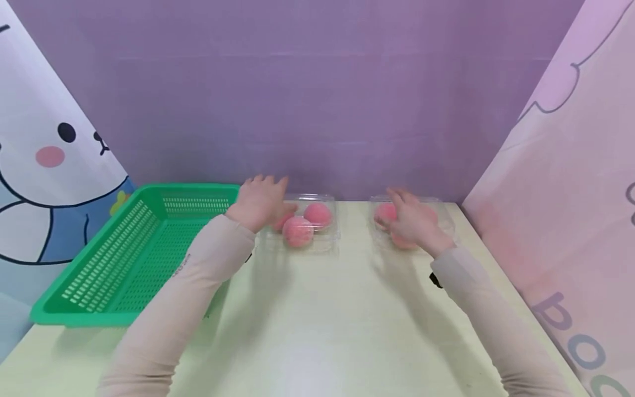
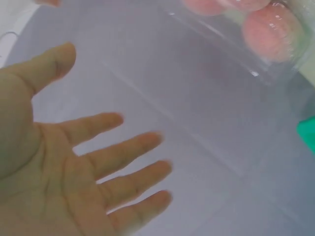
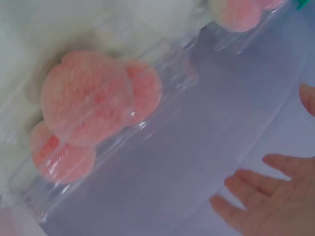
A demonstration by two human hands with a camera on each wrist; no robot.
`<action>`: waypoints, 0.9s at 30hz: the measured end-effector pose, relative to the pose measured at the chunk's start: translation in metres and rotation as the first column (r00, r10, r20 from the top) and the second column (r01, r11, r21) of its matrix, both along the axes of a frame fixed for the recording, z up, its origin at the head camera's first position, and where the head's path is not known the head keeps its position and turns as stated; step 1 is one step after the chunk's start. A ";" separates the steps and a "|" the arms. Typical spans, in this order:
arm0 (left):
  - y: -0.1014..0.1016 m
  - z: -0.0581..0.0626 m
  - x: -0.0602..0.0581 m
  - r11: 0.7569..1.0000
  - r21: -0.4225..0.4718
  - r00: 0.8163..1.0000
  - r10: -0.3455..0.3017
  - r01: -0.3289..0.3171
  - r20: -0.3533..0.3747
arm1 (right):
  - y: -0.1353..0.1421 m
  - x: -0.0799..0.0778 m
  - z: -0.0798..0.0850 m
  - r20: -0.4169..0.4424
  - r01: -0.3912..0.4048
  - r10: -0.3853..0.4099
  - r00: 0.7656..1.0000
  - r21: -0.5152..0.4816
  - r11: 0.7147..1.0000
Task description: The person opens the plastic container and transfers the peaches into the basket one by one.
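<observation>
Two clear plastic boxes stand at the back of the table, each with pink peaches inside. Over the left edge of the left box [image 1: 326,242] is my left hand [image 1: 260,203], fingers spread; several peaches [image 1: 298,231] show beside it. My right hand [image 1: 415,221] is above the right box [image 1: 447,221] and partly covers its peaches [image 1: 385,214] in the head view. The left wrist view shows the left palm [image 2: 54,177] bare, apart from the box. In the right wrist view, the right fingers [image 3: 246,184] stand apart from the boxed peaches [image 3: 88,98].
A green plastic basket [image 1: 89,318] with slotted sides sits on the left of the pale table [image 1: 317,320], near my left forearm. Behind the boxes hangs a purple cloth [image 1: 317,99]. Printed panels flank both sides, the right one pink [image 1: 555,220].
</observation>
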State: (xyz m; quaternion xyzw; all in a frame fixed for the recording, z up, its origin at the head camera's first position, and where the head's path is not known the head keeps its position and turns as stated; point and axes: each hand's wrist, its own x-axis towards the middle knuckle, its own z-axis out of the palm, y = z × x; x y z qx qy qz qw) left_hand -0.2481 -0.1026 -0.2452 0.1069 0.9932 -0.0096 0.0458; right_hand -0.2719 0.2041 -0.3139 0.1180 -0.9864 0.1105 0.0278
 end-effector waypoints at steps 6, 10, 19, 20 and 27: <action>-0.007 0.007 0.019 0.996 0.085 0.998 -0.030 0.025 0.061 | -0.006 0.018 -0.007 -0.046 -0.139 0.134 0.990 -0.115 0.984; -0.016 0.002 0.030 0.989 0.122 0.996 -0.085 0.081 0.030 | -0.010 0.028 -0.018 -0.067 -0.161 0.152 0.986 -0.165 0.973; -0.038 -0.024 0.046 0.951 0.125 0.943 -0.250 0.282 -0.221 | -0.021 0.042 -0.053 -0.019 -0.178 0.185 0.982 -0.383 0.907; -0.040 -0.027 0.046 0.946 0.128 0.935 -0.261 0.297 -0.239 | -0.022 0.043 -0.056 0.000 -0.174 0.190 0.982 -0.399 0.900; -0.055 -0.050 0.039 0.922 0.124 0.909 -0.327 0.367 -0.260 | -0.027 0.045 -0.078 0.101 -0.138 0.206 0.973 -0.458 0.878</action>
